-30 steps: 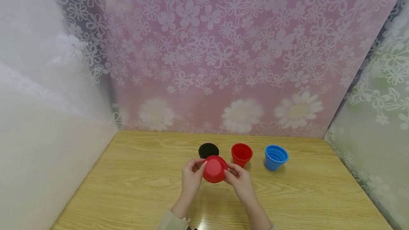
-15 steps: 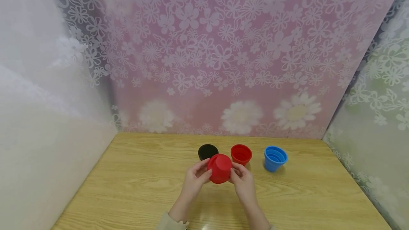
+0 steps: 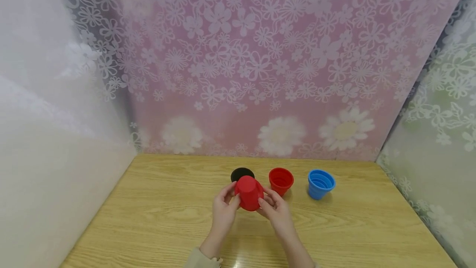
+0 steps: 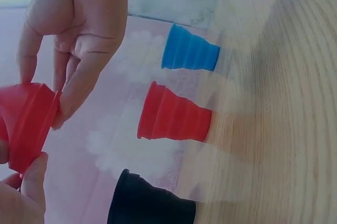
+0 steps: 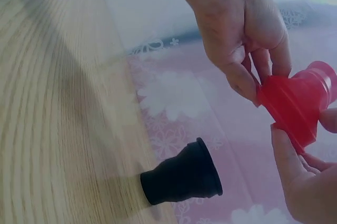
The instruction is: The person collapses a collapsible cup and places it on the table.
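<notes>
Both hands hold a red collapsible cup (image 3: 249, 193) in the air over the table, its base pointing up and its wide rim down. My left hand (image 3: 222, 212) pinches the rim from the left, thumb on the near side. On the opposite side my right hand (image 3: 278, 215) pinches the rim in the same way. In the right wrist view the held cup (image 5: 303, 105) has a narrow base section standing out from a wider folded part. Behind it in the head view, a black cup (image 3: 241, 173) is partly hidden.
Another red cup (image 3: 281, 180) and a blue cup (image 3: 320, 184) stand upright on the wooden table (image 3: 167, 202), in a row with the black one. A pink floral sheet (image 3: 238, 73) rises behind the table, with pale sheets on both sides.
The held cup showed a flatter, round base and now looks taller, its base section extended. It tilted to the right midway, then came back left. The standing cups stayed put.
</notes>
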A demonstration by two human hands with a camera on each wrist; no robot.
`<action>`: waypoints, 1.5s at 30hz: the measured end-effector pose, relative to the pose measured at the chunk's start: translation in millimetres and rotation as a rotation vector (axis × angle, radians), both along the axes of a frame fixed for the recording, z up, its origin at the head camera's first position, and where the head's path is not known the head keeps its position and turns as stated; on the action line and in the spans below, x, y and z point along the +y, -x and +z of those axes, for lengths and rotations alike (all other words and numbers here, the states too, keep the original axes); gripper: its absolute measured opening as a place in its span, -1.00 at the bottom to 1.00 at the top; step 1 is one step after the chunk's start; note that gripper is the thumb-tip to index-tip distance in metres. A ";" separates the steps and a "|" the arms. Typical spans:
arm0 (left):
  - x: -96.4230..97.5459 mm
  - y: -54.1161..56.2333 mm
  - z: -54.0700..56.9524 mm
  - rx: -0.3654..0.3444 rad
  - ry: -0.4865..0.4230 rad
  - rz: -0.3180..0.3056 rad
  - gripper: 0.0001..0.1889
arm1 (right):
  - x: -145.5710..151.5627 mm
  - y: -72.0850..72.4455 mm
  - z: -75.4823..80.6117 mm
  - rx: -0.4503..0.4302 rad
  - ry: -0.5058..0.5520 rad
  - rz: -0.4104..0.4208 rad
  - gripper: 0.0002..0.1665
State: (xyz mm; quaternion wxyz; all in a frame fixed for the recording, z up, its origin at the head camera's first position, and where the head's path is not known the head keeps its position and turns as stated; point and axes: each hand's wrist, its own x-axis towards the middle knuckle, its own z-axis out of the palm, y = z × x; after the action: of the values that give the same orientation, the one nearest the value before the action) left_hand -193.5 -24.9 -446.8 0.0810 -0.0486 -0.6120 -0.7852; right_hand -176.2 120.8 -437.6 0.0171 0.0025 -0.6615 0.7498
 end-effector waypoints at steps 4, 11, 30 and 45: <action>1.2 -0.5 -0.4 0.009 -0.008 0.038 -0.63 | -1.8 -0.2 -1.2 0.004 0.038 0.034 -0.46; 3.9 -1.2 -3.5 0.040 0.034 0.047 -0.64 | -3.3 1.5 -3.6 0.063 -0.001 -0.021 -0.49; -5.2 1.8 3.7 -0.052 0.041 -0.113 -0.70 | 8.9 13.5 -7.1 0.166 -0.181 -0.008 -0.58; -21.8 14.8 16.9 -0.047 0.283 -0.339 -0.73 | 18.0 14.2 3.6 0.244 -0.393 0.107 -0.61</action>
State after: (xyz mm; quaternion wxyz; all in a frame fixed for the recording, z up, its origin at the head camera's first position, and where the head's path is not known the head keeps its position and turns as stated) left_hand -208.3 -46.6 -429.8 -0.0739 -0.1433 -0.7008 -0.6949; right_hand -190.4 138.8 -434.0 0.0564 0.1314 -0.7866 0.6007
